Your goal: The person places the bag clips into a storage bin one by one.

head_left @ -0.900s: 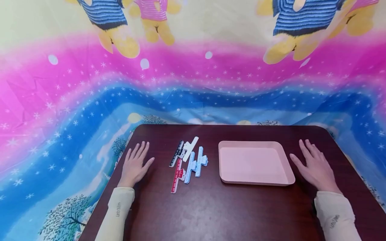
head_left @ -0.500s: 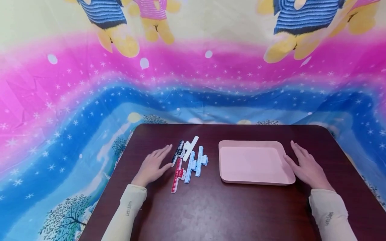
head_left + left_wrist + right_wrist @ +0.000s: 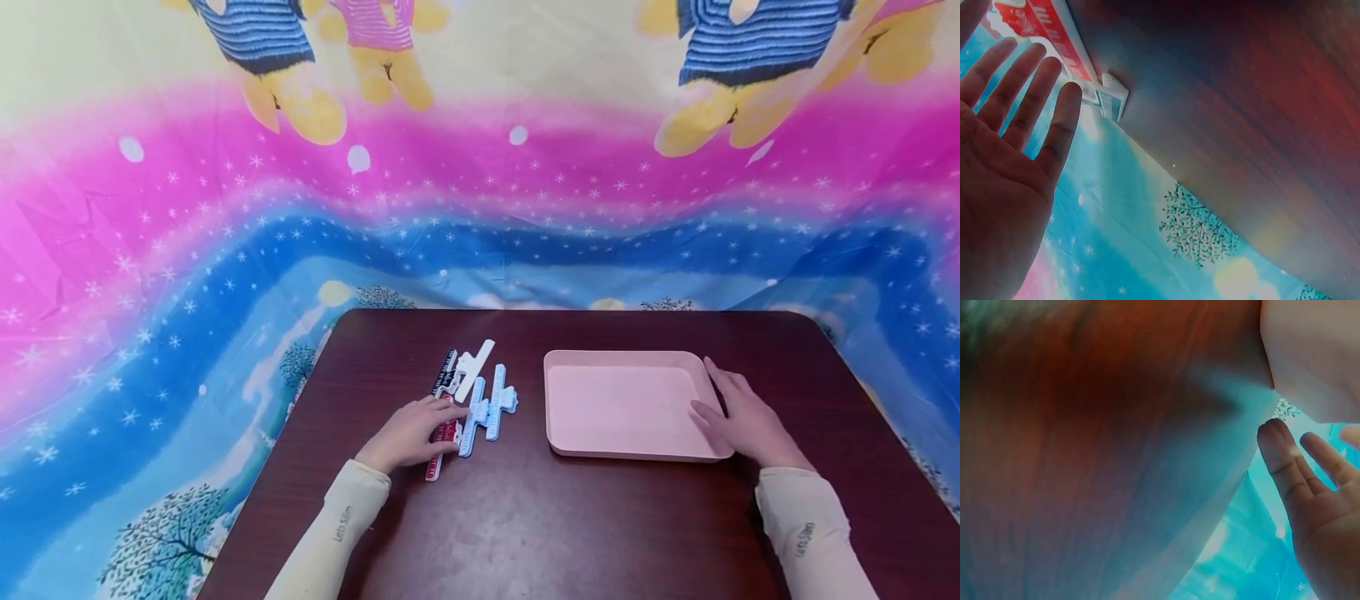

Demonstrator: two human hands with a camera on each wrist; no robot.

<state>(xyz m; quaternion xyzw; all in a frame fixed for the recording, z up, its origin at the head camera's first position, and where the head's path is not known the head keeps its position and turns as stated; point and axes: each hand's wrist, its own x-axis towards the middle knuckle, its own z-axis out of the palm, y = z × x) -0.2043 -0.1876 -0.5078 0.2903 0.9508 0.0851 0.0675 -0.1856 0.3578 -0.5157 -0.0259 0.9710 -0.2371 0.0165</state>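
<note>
In the head view my left hand [image 3: 411, 431] reaches over the red clip [image 3: 435, 468], a long ruler-like clip with piano-key markings, and covers its middle. The left wrist view has that hand's fingers nearly straight and apart, beside the red clip. Just beyond lie a black clip [image 3: 444, 371] and a white clip [image 3: 480, 365]. Two light blue clips [image 3: 471, 425] lie right of the fingertips. My right hand [image 3: 753, 425] is at the right rim of a pink tray [image 3: 630, 451], thumb over the rim, fingers along the outside. Its fingers look extended in the right wrist view.
Everything lies on a dark brown table [image 3: 525, 533] with rounded far corners. A patterned cloth [image 3: 480, 183] in pink and blue hangs behind the table and down its left side. The tray stands right of the clips, with a strip of tabletop between.
My left hand has moved right from the table's left side to over the red clip. My right hand has come left from beside the tray to its right rim. Clips and tray have stayed put.
</note>
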